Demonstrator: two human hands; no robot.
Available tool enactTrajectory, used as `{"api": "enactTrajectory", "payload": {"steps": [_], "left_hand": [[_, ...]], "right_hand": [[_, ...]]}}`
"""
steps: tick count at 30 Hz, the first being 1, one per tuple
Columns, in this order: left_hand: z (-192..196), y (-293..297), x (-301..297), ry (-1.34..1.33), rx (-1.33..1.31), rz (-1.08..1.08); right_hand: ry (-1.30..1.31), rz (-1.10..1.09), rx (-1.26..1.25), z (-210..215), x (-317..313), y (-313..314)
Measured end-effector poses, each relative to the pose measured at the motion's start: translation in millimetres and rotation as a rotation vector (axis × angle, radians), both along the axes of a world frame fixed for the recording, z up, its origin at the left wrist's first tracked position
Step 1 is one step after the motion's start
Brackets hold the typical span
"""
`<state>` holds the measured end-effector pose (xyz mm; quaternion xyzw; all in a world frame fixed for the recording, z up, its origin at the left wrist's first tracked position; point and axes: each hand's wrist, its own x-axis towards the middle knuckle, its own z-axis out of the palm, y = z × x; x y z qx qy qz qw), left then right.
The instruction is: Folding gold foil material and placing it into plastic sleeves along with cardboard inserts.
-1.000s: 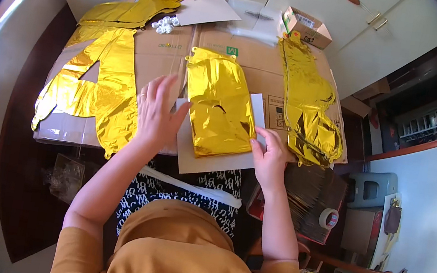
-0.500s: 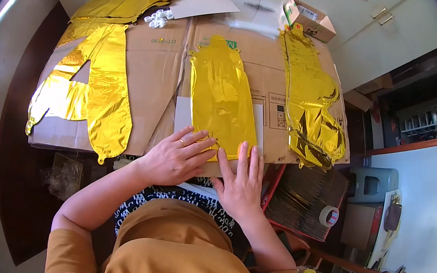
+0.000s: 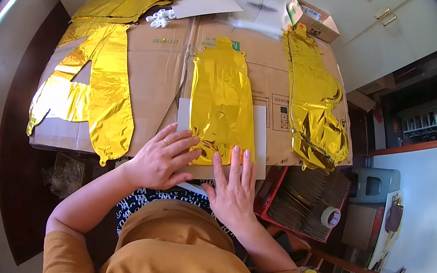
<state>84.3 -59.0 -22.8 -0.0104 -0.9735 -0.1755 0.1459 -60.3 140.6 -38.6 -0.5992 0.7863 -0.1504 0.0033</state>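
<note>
While the left hand (image 3: 163, 155), fingers loosely spread, touches the lower left of the gold foil (image 3: 222, 92) at the frame's centre, the right hand (image 3: 233, 189) lies flat across the foil's lower edge, fingers parted.

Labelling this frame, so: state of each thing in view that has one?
Left hand, open, fingers on middle foil
Right hand, open, fingers on same foil
Middle foil, creased, partly over white card
Left foil, spread out, wrinkled
Right foil, crumpled
Small carton, open-topped
Red box, open, holding brown sheets
Tape roll, resting on brown sheets
Cupboard doors, shut
</note>
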Motion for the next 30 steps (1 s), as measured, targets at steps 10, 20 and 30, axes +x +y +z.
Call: {"api": "enactTrajectory", "payload": {"steps": [10, 20, 30], "left_hand": [[-7, -25, -54, 0.139, -0.145, 0.192], [-8, -9, -95, 0.016, -0.214, -0.073], [-13, -89, -129, -0.061, -0.376, 0.12]], "right_hand": [[0.079, 0.033, 0.081, -3, 2, -3], [0.09, 0.047, 0.197, -3, 1, -2], [0.056, 0.044, 0.144, 11, 5, -6]]}}
